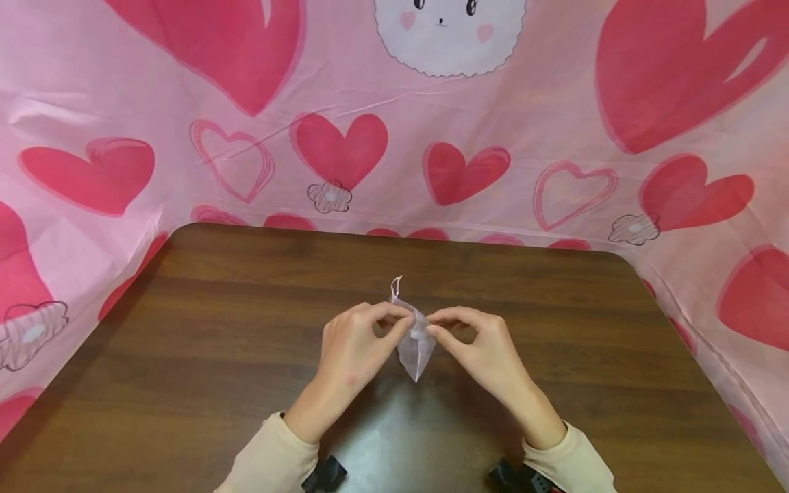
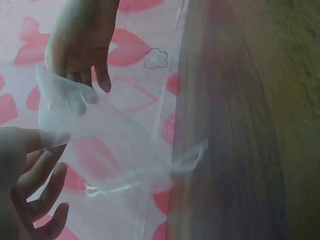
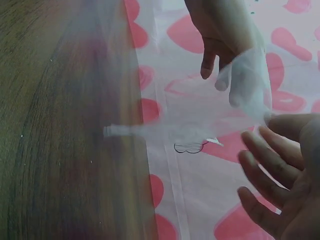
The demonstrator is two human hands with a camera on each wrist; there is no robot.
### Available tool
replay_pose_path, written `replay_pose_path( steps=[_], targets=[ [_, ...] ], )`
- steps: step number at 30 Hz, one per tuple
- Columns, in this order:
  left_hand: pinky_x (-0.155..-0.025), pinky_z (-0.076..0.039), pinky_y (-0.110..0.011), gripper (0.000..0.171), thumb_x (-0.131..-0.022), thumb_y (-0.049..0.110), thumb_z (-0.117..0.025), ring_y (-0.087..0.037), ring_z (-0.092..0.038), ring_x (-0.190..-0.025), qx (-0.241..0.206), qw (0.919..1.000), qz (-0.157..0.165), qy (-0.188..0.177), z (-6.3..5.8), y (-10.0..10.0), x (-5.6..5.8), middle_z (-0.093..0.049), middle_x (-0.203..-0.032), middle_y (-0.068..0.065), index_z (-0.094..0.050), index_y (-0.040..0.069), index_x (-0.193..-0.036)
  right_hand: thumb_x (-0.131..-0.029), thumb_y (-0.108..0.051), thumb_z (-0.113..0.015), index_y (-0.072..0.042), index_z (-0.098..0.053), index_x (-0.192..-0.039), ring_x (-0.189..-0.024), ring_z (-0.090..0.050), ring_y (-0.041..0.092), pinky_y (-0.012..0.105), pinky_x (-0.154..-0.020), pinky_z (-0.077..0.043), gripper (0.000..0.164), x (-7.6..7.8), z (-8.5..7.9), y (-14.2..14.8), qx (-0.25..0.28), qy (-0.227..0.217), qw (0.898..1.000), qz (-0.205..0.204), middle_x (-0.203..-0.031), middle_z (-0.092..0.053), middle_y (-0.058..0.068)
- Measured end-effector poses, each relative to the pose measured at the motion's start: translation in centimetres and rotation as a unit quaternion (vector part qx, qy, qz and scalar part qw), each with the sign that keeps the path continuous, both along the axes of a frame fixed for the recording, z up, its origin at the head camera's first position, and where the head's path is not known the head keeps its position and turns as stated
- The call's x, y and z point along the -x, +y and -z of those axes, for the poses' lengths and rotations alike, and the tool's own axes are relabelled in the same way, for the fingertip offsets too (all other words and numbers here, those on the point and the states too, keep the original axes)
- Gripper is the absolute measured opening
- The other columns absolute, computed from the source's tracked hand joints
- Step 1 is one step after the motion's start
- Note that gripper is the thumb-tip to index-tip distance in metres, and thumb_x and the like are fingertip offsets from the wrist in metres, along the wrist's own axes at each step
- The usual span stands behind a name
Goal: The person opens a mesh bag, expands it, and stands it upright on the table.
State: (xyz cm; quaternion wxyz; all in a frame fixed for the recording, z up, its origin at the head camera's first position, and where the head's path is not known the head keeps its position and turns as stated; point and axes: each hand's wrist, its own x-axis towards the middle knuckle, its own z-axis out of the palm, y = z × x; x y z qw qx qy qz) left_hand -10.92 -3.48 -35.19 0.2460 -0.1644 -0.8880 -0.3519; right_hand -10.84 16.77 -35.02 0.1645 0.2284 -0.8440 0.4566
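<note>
I am holding a small, sheer, whitish drawstring pouch of thin see-through fabric (image 1: 416, 352) over the middle of a dark brown wood-grain table (image 1: 246, 308), and both of my bare hands are working at it there. My left hand (image 1: 357, 339) is pinching the pouch narrowly between thumb and index finger over the table's middle, coming in from its left side. My right hand (image 1: 483, 346) is pinching the opposite edge of the pouch in the same narrow way, coming in from the table's right side. In the wrist views, my remaining fingers are spreading loosely away from the fabric, and parts of the far hand are showing through it. A thin, pale ribbon loop (image 1: 396, 287) is sticking out of the pouch toward the table's far edge, while a pointed corner is hanging toward the table's near side; I cannot tell whether that tip is touching the wood. My cream-coloured long sleeves (image 1: 271, 452) are reaching in over the table's near part, with black boxy wrist devices (image 1: 324, 474) sitting beside the cuffs. A pink cloth printed with red hearts (image 1: 555, 116) is hanging beyond the table's far edge and along its left and right sides.
</note>
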Motion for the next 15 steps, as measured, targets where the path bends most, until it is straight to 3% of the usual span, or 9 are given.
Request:
replay_pose_path(
  steps=[3,7,15],
  targets=[
    [-0.058,-0.044,-0.029,0.006,-0.085,0.028,-0.079,-0.003,-0.062,-0.067,-0.009,0.9999,0.006,0.003,0.07,0.04,-0.07,-0.068,-0.073,0.017,-0.079,0.028,-0.092,-0.086,-0.008,-0.078,-0.013,-0.078,-0.097,-0.082,-0.067,0.008,0.035,-0.074,-0.054,0.012,-0.05,0.13,-0.06,-0.011,-0.003,1.000,-0.009,-0.089,-0.074,-0.007],
    [-0.060,-0.046,-0.033,0.007,-0.088,0.025,-0.076,-0.004,-0.066,-0.071,-0.004,0.9999,0.013,-0.003,0.17,0.15,-0.07,-0.072,-0.078,0.016,-0.077,0.027,-0.095,-0.082,-0.003,-0.080,-0.013,-0.079,-0.090,-0.080,-0.066,0.007,0.030,-0.072,-0.052,0.012,-0.04,0.24,-0.07,-0.023,0.028,0.999,0.004,-0.085,-0.073,-0.008],
    [-0.065,-0.046,-0.032,0.011,-0.091,0.029,-0.073,-0.006,-0.063,-0.076,-0.001,0.9974,0.036,-0.063,0.05,0.27,-0.15,-0.068,-0.083,0.016,-0.076,0.027,-0.102,-0.076,-0.004,-0.085,-0.016,-0.076,-0.082,-0.075,-0.066,0.008,0.029,-0.066,-0.051,0.016,0.03,0.12,0.08,-0.050,0.064,0.995,0.049,-0.079,-0.071,-0.011]
  ],
)
